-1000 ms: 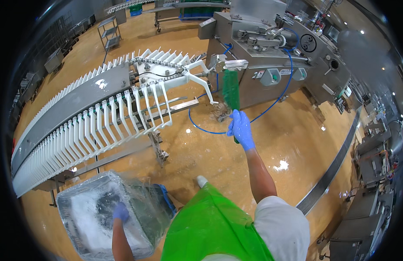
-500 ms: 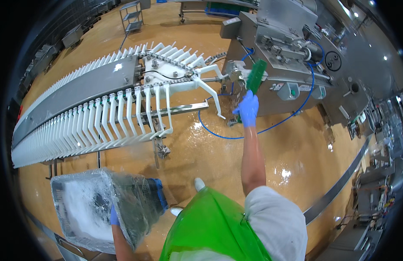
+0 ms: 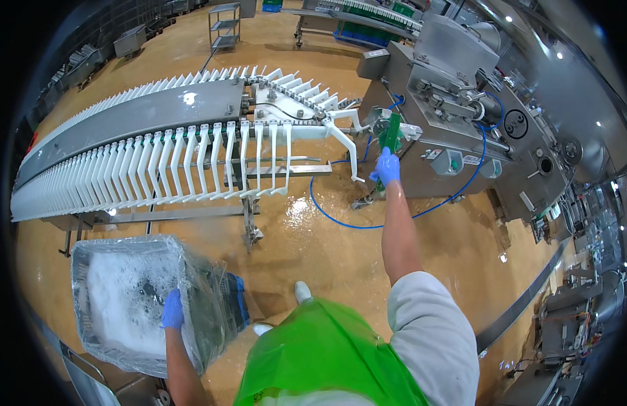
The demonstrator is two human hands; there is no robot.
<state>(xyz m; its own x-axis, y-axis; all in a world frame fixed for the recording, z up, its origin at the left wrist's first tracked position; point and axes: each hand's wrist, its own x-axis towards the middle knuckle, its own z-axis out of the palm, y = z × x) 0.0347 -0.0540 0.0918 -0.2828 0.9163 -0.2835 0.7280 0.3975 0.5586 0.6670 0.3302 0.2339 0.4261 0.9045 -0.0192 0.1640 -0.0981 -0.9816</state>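
Note:
My right hand, in a blue glove, is closed around a green scrubbing brush. The brush stands upright against the metal fitting at the side of a stainless steel machine. Lower left is a crate lined with clear plastic, holding white suds and water. Gloved in blue, my left hand is closed on the crate's near right rim, its fingertips partly hidden. A conveyor with white curved bars reaches toward the machine, its last bar hanging just left of my right hand.
A blue hose loops over the wet tan floor below the machine. Beneath the conveyor stands a metal leg. Farther off are a shelf cart and another conveyor table. A drain channel crosses the floor at right.
The brush has shifted slightly left and down with my right hand, turning more upright. My left hand has risen into fuller view at the crate's rim. The whole view has shifted slightly.

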